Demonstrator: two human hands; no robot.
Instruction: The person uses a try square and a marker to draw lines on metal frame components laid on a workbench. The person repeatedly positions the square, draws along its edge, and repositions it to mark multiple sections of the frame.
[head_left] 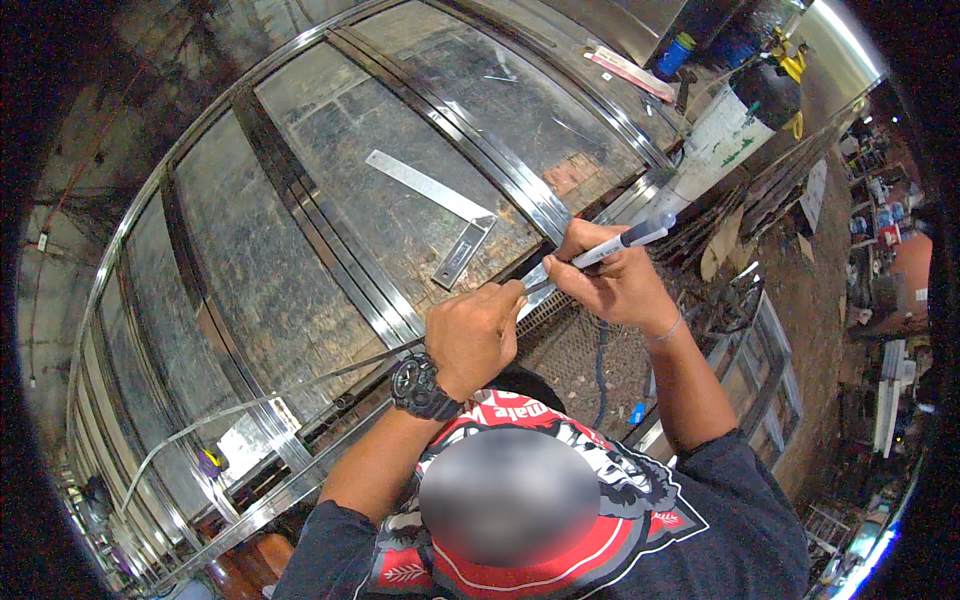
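Observation:
My right hand (622,285) grips a white and grey marker pen (603,249), its tip pointing down-left toward a bright metal bar at the table's near edge. Close beside it, my left hand (472,335) is closed, fingers curled at that edge. A long thin measuring tape blade (330,378) runs from the lower left to the left hand and under it; the fingers hide the exact grip. Beyond both hands a try square lies flat, with its steel blade (425,187) and dark stock (464,256) on the table.
Several metal tubes (440,120) cross the worn dark tabletop (350,140). A yellow and dark object (210,462) sits at lower left. At the far right stand a blue container (676,54) and a yellow tool (793,62). A metal frame (765,375) rests below right; cluttered shelving lines the right.

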